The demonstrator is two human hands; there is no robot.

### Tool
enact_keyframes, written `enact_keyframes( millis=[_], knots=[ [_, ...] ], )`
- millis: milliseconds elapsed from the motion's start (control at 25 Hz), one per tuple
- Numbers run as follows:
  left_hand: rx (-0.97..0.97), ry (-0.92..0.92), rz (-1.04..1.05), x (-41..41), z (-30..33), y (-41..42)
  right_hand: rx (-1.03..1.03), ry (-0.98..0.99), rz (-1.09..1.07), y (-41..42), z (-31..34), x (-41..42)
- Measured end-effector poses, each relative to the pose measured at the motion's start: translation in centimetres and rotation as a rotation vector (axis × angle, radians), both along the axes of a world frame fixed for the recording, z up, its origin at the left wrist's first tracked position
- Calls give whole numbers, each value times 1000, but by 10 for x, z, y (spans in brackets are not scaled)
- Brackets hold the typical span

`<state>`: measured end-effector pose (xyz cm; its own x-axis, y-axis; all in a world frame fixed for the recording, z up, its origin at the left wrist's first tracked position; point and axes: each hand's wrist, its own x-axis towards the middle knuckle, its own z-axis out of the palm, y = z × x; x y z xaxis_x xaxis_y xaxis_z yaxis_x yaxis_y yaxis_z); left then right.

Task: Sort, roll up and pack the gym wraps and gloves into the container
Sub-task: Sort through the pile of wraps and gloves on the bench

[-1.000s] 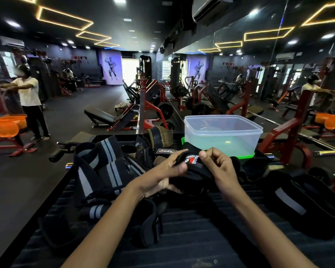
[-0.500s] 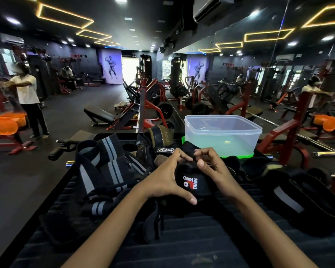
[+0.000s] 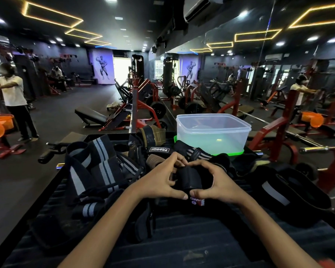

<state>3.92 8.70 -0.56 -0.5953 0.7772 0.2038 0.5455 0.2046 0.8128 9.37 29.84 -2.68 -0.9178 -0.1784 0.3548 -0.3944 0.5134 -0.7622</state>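
Nearest the camera, two bare forearms reach forward over a dark ribbed surface point(image 3: 182, 246). The left hand point(image 3: 159, 180) and the right hand point(image 3: 219, 182) close together around one black wrap point(image 3: 190, 179), fingers curled over its top and thumbs meeting under it, so both hands are clamped on it. The wrap looks rolled into a thick bundle, and a loose end with a red and white logo hangs just below the thumbs.

Left of that held wrap lies a heap of black wraps with grey stripes point(image 3: 97, 167), tangled and partly unrolled. A black strap with a pale grey band point(image 3: 278, 194) lies to the right of the held wrap, flat on the same surface.

Just behind the held wrap are more pieces: a black item with a white "PROIRON" label point(image 3: 157, 150), a striped wrap end point(image 3: 196, 154), and a tan and black glove point(image 3: 153, 135) standing higher.

Behind and to the right of the held wrap sits the translucent plastic container point(image 3: 213, 132), lidless, resting on a bright green lid point(image 3: 236, 152). Nothing can be made out inside it.

Far beyond the container are red gym machines point(image 3: 143, 105), and far to the left a person in a white shirt point(image 3: 13, 97) stands.
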Motion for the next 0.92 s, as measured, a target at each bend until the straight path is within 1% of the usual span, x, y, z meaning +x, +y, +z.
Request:
enact_keyframes(
  millis=[40, 120, 200, 280, 360, 480, 600, 760, 920],
  knots=[
    [-16, 1, 6, 0, 1, -2, -30, 5, -39, 6, 0, 1],
    [-54, 62, 37, -1, 2, -4, -59, 19, -123, 21, 0, 5],
    [-54, 80, 64, -4, 1, -4, -17, 5, -195, 35, -3, 7],
    [-65, 59, 80, -6, 1, -4, 20, -35, -237, 42, -7, 7],
    [-87, 55, 81, -6, 0, -4, 23, -59, -239, 44, -9, 8],
    [-128, 100, 70, -5, -3, -2, 51, -28, -243, 42, -9, 9],
    [-155, 205, 91, -6, -5, -4, 112, 41, -276, 38, -10, 9],
    [-193, 351, 126, -12, -10, -7, 137, 60, -280, 37, -11, 8],
    [-225, 364, 133, -14, -12, -5, 146, 72, -277, 36, -8, 11]
  ],
)
